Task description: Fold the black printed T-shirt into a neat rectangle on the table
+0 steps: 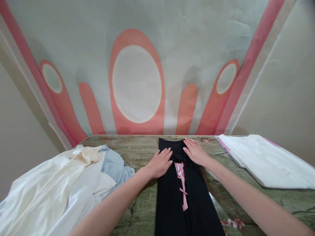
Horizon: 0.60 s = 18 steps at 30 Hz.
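Black garment (171,193) (pink print (182,183) down its middle) lies lengthwise on the worktop (137,146); left grip (161,163) and right grip (196,153) rest spread, palm-down, on its far end, apparently keeping it flat. Rumpled pale clothes (54,180), left; flat white-topped stack (273,164), right: both seemingly set aside for room.

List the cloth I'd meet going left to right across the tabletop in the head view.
Crumpled pile of pale cloth → black garment, with the left hand and right hand on it → folded white cloth.
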Each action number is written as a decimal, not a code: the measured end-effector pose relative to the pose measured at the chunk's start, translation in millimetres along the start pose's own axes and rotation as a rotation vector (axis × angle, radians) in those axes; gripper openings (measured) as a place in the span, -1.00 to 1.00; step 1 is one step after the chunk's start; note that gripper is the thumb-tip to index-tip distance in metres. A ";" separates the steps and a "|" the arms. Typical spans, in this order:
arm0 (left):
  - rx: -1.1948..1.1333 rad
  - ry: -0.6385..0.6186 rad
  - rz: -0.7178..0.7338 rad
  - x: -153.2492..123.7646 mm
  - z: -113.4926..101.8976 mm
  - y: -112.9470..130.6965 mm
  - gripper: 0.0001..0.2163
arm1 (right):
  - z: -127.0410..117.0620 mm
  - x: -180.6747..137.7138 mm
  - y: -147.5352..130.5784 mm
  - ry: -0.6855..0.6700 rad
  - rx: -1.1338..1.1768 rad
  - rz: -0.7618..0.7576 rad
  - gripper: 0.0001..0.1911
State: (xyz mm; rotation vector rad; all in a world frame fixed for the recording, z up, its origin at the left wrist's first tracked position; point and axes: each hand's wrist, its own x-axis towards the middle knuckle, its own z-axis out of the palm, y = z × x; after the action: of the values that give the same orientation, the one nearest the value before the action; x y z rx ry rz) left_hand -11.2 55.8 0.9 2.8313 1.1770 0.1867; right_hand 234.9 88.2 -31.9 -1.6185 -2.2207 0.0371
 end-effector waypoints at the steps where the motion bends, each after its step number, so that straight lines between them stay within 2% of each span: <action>1: 0.001 -0.014 0.016 -8.0 -0.5 5.4 -0.55 | -2.5 -9.8 -6.9 -0.024 0.026 -0.020 -0.42; 4: 0.007 -0.051 0.041 -24.6 0.9 17.1 -0.53 | -8.6 -42.4 -29.9 -0.090 0.078 -0.092 -0.42; 8: -0.001 -0.048 0.040 -28.7 4.7 21.5 -0.53 | -12.1 -75.5 -55.2 -0.156 0.071 -0.136 -0.38; 13: 0.024 -0.065 -0.004 -35.8 1.3 30.6 -0.54 | -9.9 -87.0 -64.7 -0.162 0.047 -0.125 -0.38; 18: 0.029 -0.094 0.059 -75.3 -10.8 61.7 -0.50 | -13.6 -88.9 -66.4 -0.092 0.038 -0.095 -0.39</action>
State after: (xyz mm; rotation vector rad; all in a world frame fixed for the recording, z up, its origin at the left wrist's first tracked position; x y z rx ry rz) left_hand -22.1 -40.9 12.0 2.8666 1.0871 0.0392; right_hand 201.7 -18.4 -29.2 -1.5182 -2.3489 0.1292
